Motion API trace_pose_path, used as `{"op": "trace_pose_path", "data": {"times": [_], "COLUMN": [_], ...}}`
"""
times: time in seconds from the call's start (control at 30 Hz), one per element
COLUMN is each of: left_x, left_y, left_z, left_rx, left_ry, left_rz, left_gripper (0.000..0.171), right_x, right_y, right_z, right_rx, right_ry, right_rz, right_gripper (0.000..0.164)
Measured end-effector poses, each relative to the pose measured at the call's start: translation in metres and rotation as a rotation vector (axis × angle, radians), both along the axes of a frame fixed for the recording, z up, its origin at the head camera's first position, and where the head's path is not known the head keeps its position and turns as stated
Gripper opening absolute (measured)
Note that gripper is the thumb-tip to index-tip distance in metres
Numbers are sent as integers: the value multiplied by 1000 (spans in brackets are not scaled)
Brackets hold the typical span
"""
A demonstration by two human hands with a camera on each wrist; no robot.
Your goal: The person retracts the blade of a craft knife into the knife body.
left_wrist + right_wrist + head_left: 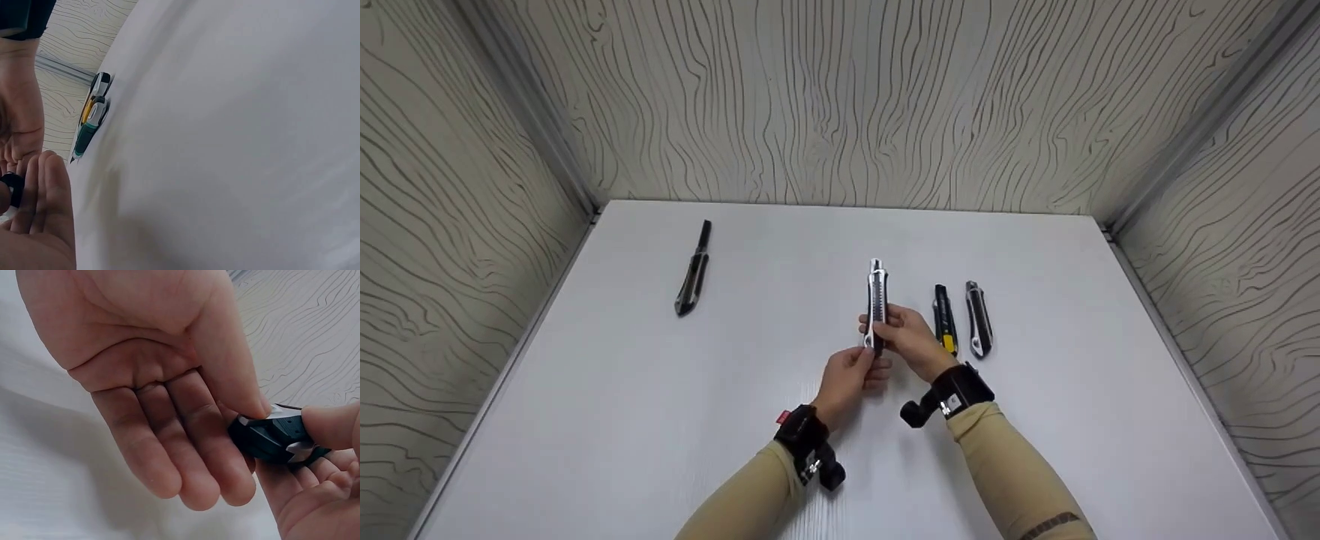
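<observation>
A silver-and-dark utility knife (877,292) is held upright over the middle of the table, its silver tip pointing away from me. My left hand (844,381) pinches its near end between thumb and fingers. Higher up the handle, my right hand (916,341) grips it, the thumb on top. In the right wrist view the knife's dark butt end (275,436) shows between both thumbs and the fingers. Only a dark end of the knife (12,190) appears in the left wrist view; the rest is hidden by the hands.
Right of my hands lie a black utility knife with a yellow part (946,322) and a silver-and-dark one (979,321). Far left lies another utility knife (692,285) with a dark strip extending from its tip. Wood-patterned panels (840,105) enclose the white table (585,390).
</observation>
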State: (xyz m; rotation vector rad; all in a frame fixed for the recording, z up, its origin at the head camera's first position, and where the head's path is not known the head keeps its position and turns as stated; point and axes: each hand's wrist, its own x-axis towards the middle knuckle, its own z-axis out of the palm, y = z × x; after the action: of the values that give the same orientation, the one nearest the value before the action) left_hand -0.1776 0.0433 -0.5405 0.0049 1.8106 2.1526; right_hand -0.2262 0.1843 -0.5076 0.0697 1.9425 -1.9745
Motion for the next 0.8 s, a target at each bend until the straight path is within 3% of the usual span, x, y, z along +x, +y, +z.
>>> {"op": "trace_pose_path", "data": {"times": [0.33, 0.63, 0.8], "left_x": [0, 1, -4], "left_y": [22, 19, 11], "left_z": [-4, -3, -4], "left_rx": [42, -12, -25], "left_ry": [-2, -35, -43], "left_rz": [-46, -36, 2], "left_gripper": [35, 36, 35], "right_x": [2, 0, 0], "right_y": [22, 30, 35], "right_z": [-1, -3, -7], "right_rx": [31, 49, 172], "right_ry": [-4, -21, -14], "right_rz": [-61, -144, -204], "right_gripper": [43, 44, 37]}}
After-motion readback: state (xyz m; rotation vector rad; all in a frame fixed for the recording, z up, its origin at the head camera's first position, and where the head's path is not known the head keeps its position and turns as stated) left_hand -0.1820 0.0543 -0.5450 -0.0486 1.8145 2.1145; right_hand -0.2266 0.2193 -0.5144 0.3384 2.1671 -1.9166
